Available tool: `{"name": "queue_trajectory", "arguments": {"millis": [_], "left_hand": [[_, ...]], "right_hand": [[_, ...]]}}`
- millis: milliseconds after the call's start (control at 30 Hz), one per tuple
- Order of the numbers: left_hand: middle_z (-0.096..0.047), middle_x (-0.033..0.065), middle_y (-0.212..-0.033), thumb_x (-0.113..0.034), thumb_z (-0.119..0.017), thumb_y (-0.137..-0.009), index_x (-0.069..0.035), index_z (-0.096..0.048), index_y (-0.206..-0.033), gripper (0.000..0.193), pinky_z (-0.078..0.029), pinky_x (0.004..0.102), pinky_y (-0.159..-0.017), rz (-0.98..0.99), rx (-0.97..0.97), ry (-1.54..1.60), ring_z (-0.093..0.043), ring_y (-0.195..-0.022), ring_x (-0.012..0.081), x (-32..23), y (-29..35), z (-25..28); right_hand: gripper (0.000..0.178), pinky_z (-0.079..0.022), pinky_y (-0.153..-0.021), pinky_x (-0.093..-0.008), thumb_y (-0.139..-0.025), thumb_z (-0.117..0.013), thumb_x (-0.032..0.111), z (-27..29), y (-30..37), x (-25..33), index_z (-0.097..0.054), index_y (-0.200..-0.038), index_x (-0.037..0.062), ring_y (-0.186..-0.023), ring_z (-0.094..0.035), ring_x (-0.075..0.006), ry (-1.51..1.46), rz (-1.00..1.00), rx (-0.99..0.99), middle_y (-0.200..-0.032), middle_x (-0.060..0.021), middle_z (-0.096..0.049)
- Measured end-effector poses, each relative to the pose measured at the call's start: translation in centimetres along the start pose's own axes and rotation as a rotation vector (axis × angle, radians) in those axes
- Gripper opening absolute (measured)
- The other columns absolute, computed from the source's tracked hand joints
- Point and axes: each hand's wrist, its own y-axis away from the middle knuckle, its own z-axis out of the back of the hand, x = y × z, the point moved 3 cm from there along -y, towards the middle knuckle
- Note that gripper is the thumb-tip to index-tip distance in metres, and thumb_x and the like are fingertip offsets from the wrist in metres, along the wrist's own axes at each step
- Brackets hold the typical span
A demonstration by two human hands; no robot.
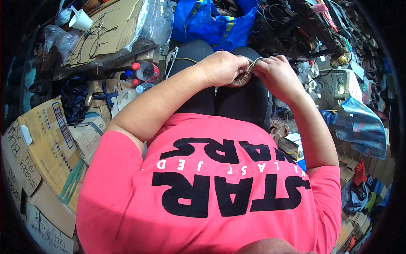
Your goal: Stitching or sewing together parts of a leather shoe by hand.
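A small brown shoe [240, 80] with a ribbed, stitched-looking rim rests between my thighs, mostly covered by my hands. My left hand [224, 68] is closed at its upper left edge, fingertips pressed to it. Beside it on the right, my right hand [277, 75] pinches a pale cord [252, 65] that loops at the shoe's edge. More pale cord stretches across my left thigh toward my left hand. Whether a needle or other small tool is in my fingers cannot be made out.
Flattened cardboard [108, 31] lies at the far left with a white cup [80, 20]. A blue bag [211, 25] stands beyond my knees. Bottles [146, 73] sit left of my legs, cardboard boxes [53, 131] farther left. Jars and a blue cloth [359, 127] are at right.
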Motion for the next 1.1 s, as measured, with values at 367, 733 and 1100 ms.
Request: {"name": "queue_trajectory", "arguments": {"millis": [367,733,1100], "left_hand": [[-0.063,0.007,-0.075,-0.011,-0.06,-0.083,-0.006,-0.06,-0.085,0.006,-0.046,0.0363,-0.067,0.147,-0.315,-0.153,-0.061,-0.074,0.0218,4.4,9.6,7.0],[-0.061,0.0054,-0.078,-0.026,-0.056,-0.092,-0.005,-0.059,-0.089,0.022,-0.047,0.0316,-0.064,0.238,0.213,0.861,-0.058,-0.072,0.0167,-5.4,4.9,3.1],[-0.061,0.0172,-0.088,-0.022,-0.065,-0.08,-0.005,-0.067,-0.091,0.02,-0.048,0.0422,-0.077,0.896,-0.412,-0.75,-0.06,-0.085,0.0339,12.4,24.9,15.8]], "right_hand": [[0.013,-0.041,-0.076,-0.0225,-0.085,-0.064,0.017,-1.1,8.7,-9.5,-0.065,-0.089,0.0043,-0.079,-0.055,-0.0078,-0.807,-0.807,-0.055,-0.079,-0.0005,-0.062],[0.026,-0.045,-0.068,-0.0309,-0.095,-0.051,0.028,2.8,0.0,1.8,-0.053,-0.089,0.0033,-0.072,-0.057,-0.018,-1.359,-0.097,0.025,-0.077,-0.0068,-0.058],[0.041,-0.046,-0.088,-0.0402,-0.078,-0.065,0.029,-0.8,32.8,-24.2,-0.061,-0.117,0.015,-0.105,-0.06,-0.033,0.355,-1.228,0.285,-0.112,-0.0157,-0.063]]}}
